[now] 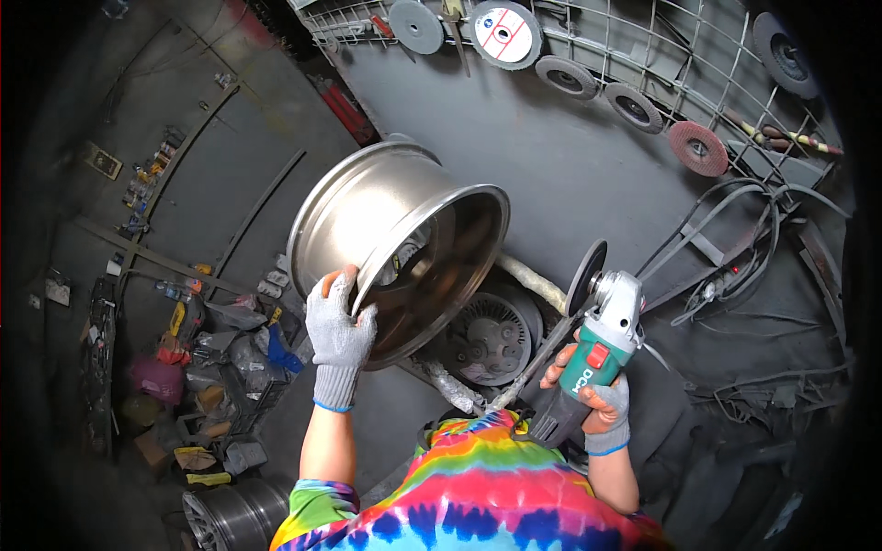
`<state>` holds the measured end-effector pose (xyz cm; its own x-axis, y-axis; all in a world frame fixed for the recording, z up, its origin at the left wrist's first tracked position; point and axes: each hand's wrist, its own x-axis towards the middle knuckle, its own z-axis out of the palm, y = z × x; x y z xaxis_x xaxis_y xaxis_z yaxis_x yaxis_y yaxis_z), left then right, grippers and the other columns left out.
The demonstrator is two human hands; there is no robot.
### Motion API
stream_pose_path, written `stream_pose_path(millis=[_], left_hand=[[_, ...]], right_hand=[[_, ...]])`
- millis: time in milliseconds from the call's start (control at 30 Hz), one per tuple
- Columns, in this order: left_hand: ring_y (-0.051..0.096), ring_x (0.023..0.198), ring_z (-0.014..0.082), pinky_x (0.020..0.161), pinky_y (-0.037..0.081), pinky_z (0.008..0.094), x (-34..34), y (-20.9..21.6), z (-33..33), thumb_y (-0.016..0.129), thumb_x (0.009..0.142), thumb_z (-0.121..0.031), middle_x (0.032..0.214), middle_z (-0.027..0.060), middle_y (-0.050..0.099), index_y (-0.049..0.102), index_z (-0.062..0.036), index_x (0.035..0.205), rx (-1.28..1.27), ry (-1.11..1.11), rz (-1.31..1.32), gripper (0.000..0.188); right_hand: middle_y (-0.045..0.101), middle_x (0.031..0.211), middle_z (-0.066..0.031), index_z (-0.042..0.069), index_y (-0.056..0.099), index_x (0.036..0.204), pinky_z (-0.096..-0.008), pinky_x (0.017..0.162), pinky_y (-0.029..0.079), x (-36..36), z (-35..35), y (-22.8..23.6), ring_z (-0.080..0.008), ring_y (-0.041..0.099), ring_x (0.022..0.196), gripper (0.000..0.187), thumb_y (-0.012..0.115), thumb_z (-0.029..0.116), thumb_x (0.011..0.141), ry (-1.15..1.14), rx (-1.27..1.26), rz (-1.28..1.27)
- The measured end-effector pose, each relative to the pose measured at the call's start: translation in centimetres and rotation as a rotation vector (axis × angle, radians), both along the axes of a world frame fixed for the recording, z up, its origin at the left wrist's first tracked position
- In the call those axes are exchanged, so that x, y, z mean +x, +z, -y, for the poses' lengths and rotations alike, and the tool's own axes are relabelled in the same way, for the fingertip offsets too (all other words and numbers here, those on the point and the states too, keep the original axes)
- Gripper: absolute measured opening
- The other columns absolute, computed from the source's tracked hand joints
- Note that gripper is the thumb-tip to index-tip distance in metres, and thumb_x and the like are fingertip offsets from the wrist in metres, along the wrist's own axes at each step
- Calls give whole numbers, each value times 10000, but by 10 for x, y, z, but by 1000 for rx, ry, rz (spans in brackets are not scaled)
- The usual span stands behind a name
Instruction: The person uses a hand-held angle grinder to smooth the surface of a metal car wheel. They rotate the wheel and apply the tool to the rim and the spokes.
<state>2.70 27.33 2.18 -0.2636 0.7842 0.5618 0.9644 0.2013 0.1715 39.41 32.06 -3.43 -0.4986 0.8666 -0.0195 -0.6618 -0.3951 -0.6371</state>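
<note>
A bare metal wheel rim (354,216) stands tilted in front of me, its open side turned to the right. My left hand (342,321), in a grey glove with worn fingertips, grips the rim's near lip between thumb and fingers. In my right hand (602,409), gloved the same way, is a green and grey angle grinder (597,354), held by its body. Its dark disc (585,277) points up and away, apart from the wheel rim. Between the two, a round dark motor-like part (491,340) sits low, beside wrapped bars (533,280).
Several grinding discs (632,107) hang on a wire grid (680,83) at the far side. Looped cables (767,239) lie at the right. A heap of bags and scraps (230,367) covers the left floor. Another wheel rim (237,514) rests at the lower left.
</note>
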Motion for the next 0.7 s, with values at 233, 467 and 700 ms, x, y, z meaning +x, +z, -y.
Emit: stream_pose_path(millis=[233, 467, 700], left_hand=[[696, 891, 289, 813, 544, 350, -41, 17, -34, 796, 796, -156, 983, 170, 706, 680, -38, 1208, 95, 37, 191, 444], [677, 710, 232, 690, 529, 338, -122, 65, -77, 721, 856, -242, 806, 117, 686, 695, -3, 1002, -83, 55, 394, 281], [541, 587, 91, 558, 459, 276, -201, 61, -98, 707, 873, -275, 683, 20, 616, 672, -52, 883, -77, 34, 651, 226]], right_hand=[[619, 1090, -168, -7, 407, 1414, -508, 824, 569, 3, -2, -6, -345, 666, 972, 836, 831, 147, 710, 35, -9, 3], [612, 1108, -170, -1, 358, 1424, -521, 852, 559, -23, 3, -13, -336, 656, 998, 821, 827, 104, 758, 14, -50, -46], [637, 1020, -156, -5, 420, 1343, -483, 779, 581, -88, 3, -3, -318, 677, 922, 803, 881, 207, 721, -59, -136, 29]])
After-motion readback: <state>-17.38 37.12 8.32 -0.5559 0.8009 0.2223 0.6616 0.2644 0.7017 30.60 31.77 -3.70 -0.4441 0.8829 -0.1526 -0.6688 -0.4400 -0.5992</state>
